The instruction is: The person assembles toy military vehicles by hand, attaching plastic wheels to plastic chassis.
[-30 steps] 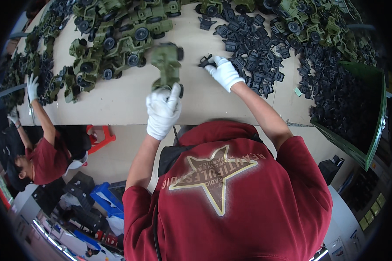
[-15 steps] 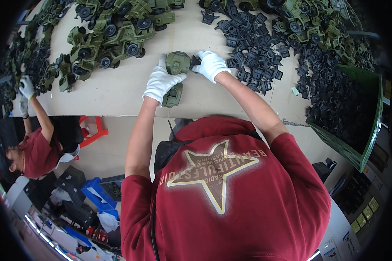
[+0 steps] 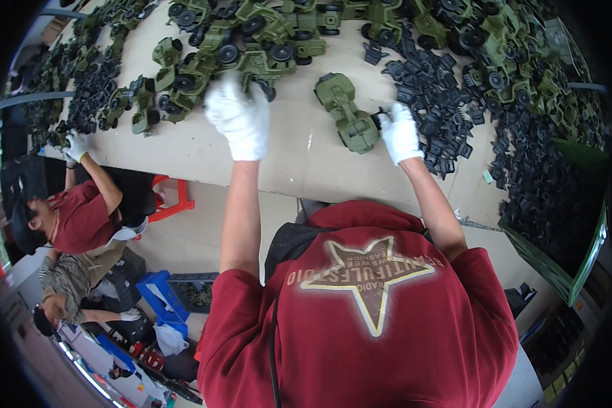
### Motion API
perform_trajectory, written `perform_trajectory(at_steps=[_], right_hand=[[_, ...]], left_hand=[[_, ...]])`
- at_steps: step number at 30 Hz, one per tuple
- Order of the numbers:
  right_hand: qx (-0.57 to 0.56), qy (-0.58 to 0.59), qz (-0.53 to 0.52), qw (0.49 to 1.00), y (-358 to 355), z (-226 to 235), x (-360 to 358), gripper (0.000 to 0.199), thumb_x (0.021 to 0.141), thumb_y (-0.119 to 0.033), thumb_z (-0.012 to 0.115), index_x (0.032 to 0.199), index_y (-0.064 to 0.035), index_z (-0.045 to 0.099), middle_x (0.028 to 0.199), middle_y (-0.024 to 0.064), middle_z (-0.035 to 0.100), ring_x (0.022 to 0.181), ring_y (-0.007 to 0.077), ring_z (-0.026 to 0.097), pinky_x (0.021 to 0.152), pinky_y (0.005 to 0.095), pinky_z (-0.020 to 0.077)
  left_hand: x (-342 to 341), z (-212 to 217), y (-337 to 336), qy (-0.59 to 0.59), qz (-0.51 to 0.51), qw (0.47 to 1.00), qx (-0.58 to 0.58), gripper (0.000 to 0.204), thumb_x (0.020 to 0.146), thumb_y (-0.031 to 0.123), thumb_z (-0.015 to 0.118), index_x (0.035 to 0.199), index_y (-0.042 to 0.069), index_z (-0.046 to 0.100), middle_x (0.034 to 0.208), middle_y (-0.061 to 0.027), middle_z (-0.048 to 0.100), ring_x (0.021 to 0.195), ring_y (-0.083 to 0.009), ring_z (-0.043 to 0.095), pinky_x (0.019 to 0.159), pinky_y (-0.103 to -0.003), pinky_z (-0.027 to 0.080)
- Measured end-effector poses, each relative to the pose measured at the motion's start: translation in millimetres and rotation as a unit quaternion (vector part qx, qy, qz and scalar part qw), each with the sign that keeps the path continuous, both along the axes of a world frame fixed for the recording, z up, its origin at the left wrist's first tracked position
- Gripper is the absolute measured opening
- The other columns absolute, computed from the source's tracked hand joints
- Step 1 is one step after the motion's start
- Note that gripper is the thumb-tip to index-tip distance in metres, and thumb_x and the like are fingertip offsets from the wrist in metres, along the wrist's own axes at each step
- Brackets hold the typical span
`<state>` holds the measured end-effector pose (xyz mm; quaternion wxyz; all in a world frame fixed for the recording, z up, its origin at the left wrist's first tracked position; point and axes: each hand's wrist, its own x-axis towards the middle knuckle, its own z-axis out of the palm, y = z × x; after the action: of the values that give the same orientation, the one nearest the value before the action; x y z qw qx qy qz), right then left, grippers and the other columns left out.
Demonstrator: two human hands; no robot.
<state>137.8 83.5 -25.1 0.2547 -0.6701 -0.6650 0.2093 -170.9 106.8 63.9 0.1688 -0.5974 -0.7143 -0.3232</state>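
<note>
A green toy vehicle body [image 3: 347, 112] lies slantwise on the table in front of me, outside my left hand. At its right side, my gloved right hand [image 3: 400, 134] pinches a small black plastic part [image 3: 379, 117], mostly hidden by the fingers. Whether that part touches the green body, I cannot tell. My gloved left hand [image 3: 239, 117] is raised to the left of the body, close to a pile of green toy vehicles with black wheels [image 3: 241, 51]. Motion smears its fingers, and nothing can be made out in them.
Loose black plastic parts [image 3: 432, 102] are heaped right of my right hand. More green vehicles [image 3: 500, 47] lie behind them. A green bin [image 3: 557, 265] of black parts stands at the table's right edge. To the left, a gloved co-worker [image 3: 85, 214] works at the same table [image 3: 279, 156].
My left hand has let go of the green toy vehicle body and moved left, toward the pile. The body now lies on the table. My right hand stays beside it with the black part.
</note>
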Motion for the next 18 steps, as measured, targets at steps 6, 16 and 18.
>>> perform_trajectory(at_steps=[6,16,18], right_hand=[[-0.224,0.165,0.330,0.902,-13,71,12,0.031,0.083,-0.009,0.064,0.113,-0.0071,0.063,0.085,0.0193,0.064,0.085,0.0351,0.062,0.077,0.0397,0.0505],[-0.124,0.069,0.196,0.970,-15,23,-31,0.037,0.087,-0.006,0.058,0.125,-0.0036,0.056,0.115,0.0227,0.061,0.106,0.0423,0.057,0.094,0.0430,0.0464],[-0.063,0.044,0.222,0.972,-16,22,-27,0.031,0.086,-0.005,0.056,0.116,-0.0051,0.061,0.105,0.0191,0.063,0.099,0.0388,0.060,0.087,0.0434,0.0496]], left_hand=[[-126,5,44,-0.127,0.044,0.978,-0.158,0.083,0.064,0.030,0.087,0.132,0.005,0.047,0.124,-0.0194,0.056,0.115,-0.0353,0.053,0.095,-0.044,0.045],[-77,46,-34,-0.478,-0.088,0.866,0.119,0.067,0.076,-0.001,0.078,0.133,0.005,0.044,0.117,-0.0135,0.058,0.101,-0.0207,0.061,0.086,-0.037,0.054],[-57,33,-64,-0.732,-0.083,0.670,0.091,0.056,0.088,0.011,0.069,0.136,0.007,0.042,0.127,-0.0114,0.054,0.112,-0.0206,0.056,0.089,-0.043,0.053]])
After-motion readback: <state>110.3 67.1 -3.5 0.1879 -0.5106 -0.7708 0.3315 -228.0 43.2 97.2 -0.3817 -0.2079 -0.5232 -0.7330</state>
